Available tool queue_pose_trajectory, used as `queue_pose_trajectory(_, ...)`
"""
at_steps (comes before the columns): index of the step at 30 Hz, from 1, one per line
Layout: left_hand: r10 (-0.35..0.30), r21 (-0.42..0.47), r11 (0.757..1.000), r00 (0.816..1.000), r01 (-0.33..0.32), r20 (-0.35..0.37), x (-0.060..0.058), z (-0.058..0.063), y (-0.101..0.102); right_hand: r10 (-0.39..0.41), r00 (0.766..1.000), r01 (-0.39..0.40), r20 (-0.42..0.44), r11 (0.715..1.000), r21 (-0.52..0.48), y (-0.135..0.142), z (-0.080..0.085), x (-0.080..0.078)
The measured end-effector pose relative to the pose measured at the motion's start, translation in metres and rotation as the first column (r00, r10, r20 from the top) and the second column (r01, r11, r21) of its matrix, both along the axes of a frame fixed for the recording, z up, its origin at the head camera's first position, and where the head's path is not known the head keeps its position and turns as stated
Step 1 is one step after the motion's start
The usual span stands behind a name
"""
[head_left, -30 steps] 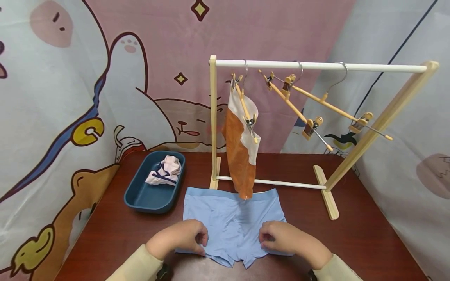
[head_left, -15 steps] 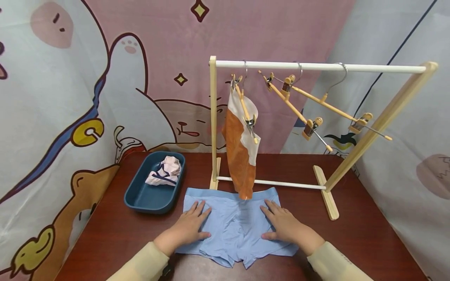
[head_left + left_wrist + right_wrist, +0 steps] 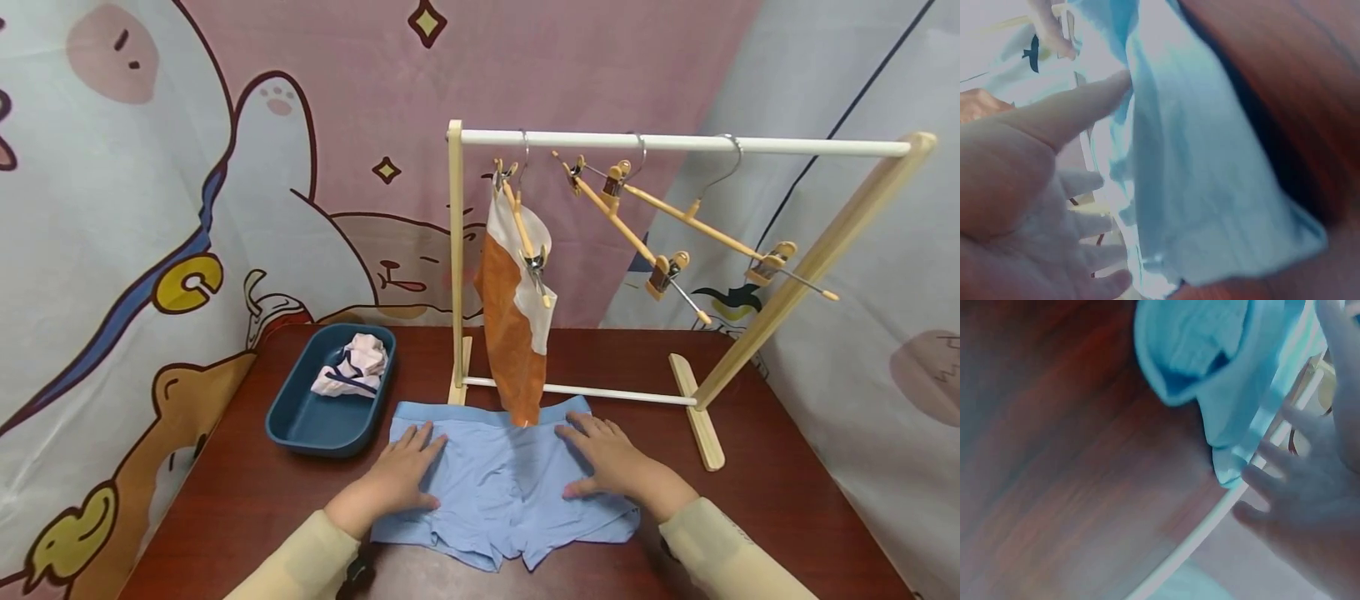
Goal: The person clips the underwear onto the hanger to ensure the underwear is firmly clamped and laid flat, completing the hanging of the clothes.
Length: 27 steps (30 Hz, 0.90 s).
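Light blue boxer briefs (image 3: 487,483) lie spread on the dark red-brown table, waistband toward the rack. My left hand (image 3: 401,475) rests on their left side with fingers spread; in the left wrist view its thumb touches the blue cloth (image 3: 1191,162). On the right side, my right hand (image 3: 611,458) lies with straight, parted fingers, their tips near the waistband. The right wrist view has the blue cloth (image 3: 1235,375) beside that hand's spread fingers. Neither hand grips anything.
Behind stands a wooden rack with a white rail (image 3: 810,146). An orange and white garment (image 3: 506,325) hangs from one clip hanger; two other clip hangers (image 3: 690,218) carry no clothes. A dark blue basin (image 3: 322,425) at the left holds a crumpled pale pink garment (image 3: 356,367).
Both hands went from curled fingers at the briefs' lower part to spread fingers farther up on the cloth. The lower right leg edge has shifted slightly outward.
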<state>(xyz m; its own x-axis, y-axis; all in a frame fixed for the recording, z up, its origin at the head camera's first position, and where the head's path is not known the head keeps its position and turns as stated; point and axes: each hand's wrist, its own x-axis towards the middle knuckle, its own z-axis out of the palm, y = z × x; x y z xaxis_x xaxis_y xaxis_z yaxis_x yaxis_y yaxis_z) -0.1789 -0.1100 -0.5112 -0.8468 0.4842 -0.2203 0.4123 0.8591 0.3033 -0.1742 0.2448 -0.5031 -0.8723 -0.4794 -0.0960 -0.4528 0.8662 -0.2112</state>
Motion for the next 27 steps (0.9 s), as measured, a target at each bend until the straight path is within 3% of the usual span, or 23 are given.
queue_pose_trajectory(2, -0.003, 0.042, 0.999, 0.999, 0.005, -0.047, -0.001, 0.003, 0.006, -0.014, 0.997, 0.01, -0.075, 0.999, -0.046, -0.003, -0.001, -0.001)
queue_pose_trajectory(5, -0.02, 0.084, 0.996, 0.997, 0.026, -0.074, -0.004, 0.006, 0.016, -0.034, 0.994, 0.03, -0.106, 0.999, -0.034, -0.008, -0.005, -0.002)
queue_pose_trajectory(9, -0.059, 0.061, 0.996, 0.996, 0.062, -0.063, -0.008, 0.003, 0.027, -0.018, 0.997, 0.018, -0.076, 1.0, 0.007, -0.014, -0.009, -0.003)
queue_pose_trajectory(18, -0.057, -0.058, 0.997, 0.998, 0.056, -0.029, -0.011, -0.007, 0.03, -0.012, 0.999, 0.009, 0.045, 0.998, 0.065, -0.012, -0.013, -0.007)
queue_pose_trajectory(27, -0.071, -0.019, 0.997, 0.997, 0.072, 0.02, -0.021, -0.006, 0.019, 0.026, 0.997, -0.034, 0.078, 0.994, 0.107, -0.004, -0.014, -0.01)
